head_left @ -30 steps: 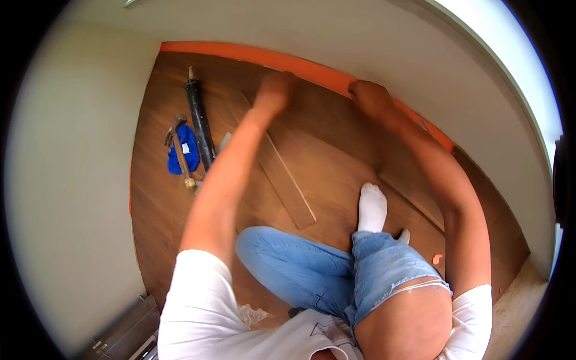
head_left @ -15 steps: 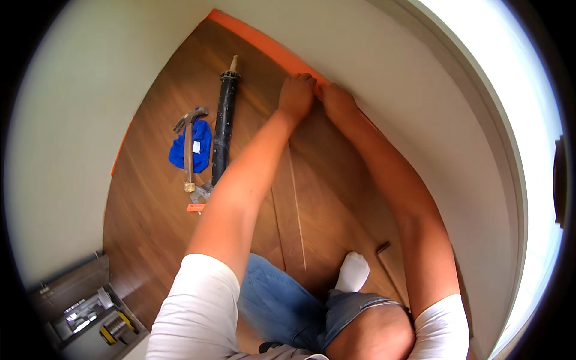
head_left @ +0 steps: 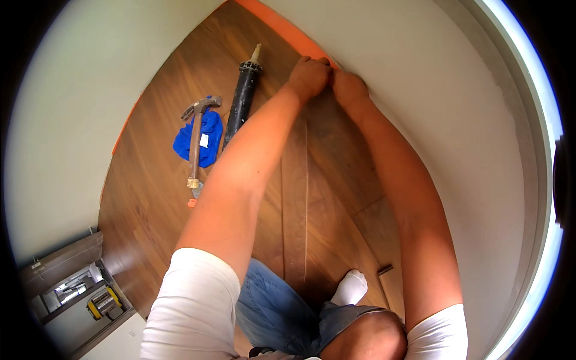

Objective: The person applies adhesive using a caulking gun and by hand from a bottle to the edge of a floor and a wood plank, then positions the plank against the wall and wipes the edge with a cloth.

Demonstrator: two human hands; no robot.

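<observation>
An orange strip (head_left: 287, 29) runs along the foot of the wall at the far edge of the wood floor. Both arms stretch forward to it. My left hand (head_left: 310, 77) is closed at the strip's edge, its fingers curled over the orange material. Close beside it, my right hand (head_left: 350, 89) is closed too, with thumb and fingers at the strip against the wall. The fingertips are partly hidden. Left of my left forearm lies a black caulking gun (head_left: 241, 99), its lower end behind the arm. A claw hammer (head_left: 196, 138) rests across a blue cloth (head_left: 210, 129).
Wood planks (head_left: 150, 186) cover the floor between two pale walls (head_left: 90, 120). At lower left is an open compartment (head_left: 63, 240) holding a yellow-and-black tape measure (head_left: 104, 303). A loose plank (head_left: 391, 285) lies by my right elbow, near my socked foot (head_left: 350, 288).
My view has shifted, so the tools and floor sit differently in the picture. Both hands stay closed at the orange strip and appear slightly farther up and right.
</observation>
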